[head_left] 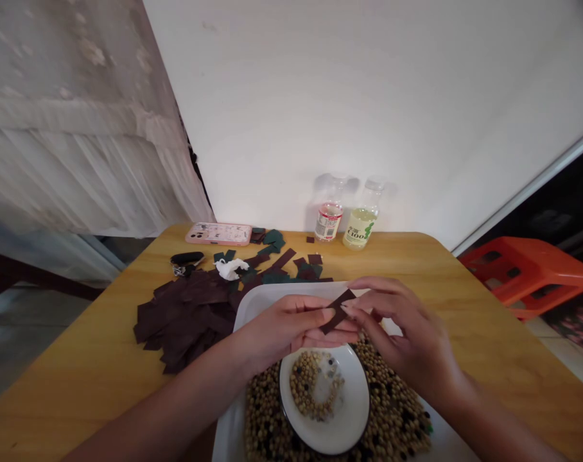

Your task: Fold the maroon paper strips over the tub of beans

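My left hand (pixel 304 324) pinches a small dark brown strip (pixel 337 312) between thumb and fingers, palm turned up beneath it. Against the strip's right side, the thumb and fingertips of my right hand (pixel 397 321) close on its edge. Whether those fingertips also hold something tiny cannot be made out. Below both hands is a white dish (pixel 330 439) with a dark rim and a ring of tan beads (pixel 301 394) inside. It rests on many tan and black beads (pixel 397 410) in a white tray (pixel 262 292).
A heap of dark brown strips (pixel 190 321) lies left of the tray, with a crumpled white tissue (pixel 230 269) by it. Behind are keys (pixel 185 260), a pink-cased phone (pixel 218 233), green pieces (pixel 272 240) and two bottles (pixel 329 221). An orange stool (pixel 532 269) stands right.
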The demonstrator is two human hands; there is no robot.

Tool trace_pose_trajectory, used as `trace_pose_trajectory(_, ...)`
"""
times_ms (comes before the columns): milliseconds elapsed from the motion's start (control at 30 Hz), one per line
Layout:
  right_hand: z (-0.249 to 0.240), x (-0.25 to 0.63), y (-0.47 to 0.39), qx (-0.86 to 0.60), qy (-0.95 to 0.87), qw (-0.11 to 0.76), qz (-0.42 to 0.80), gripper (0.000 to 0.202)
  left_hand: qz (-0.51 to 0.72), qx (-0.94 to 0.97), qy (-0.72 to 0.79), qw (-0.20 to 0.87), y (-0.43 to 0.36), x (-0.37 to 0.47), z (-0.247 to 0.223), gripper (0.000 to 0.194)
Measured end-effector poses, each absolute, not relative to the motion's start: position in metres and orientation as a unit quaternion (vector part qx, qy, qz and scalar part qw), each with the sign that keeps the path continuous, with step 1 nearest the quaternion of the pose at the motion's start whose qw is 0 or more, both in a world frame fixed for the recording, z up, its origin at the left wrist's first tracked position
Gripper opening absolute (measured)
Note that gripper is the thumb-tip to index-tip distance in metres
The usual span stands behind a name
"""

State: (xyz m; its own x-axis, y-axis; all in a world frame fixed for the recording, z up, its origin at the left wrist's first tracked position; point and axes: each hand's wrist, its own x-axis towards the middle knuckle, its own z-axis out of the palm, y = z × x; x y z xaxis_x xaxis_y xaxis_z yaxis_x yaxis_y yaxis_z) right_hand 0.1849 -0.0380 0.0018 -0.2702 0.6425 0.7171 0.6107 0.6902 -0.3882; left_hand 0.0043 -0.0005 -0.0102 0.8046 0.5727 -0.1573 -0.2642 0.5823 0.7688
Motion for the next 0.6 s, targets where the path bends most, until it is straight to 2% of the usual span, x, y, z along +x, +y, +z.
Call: trace_pose_trajectory(600,0.0022,0.1832,-0.0374,-0.413,-0.785,0.459,0.047,0.013,0.178,0.461,0.248,0.833,-0.0008,0.0016,-0.0027,0.029)
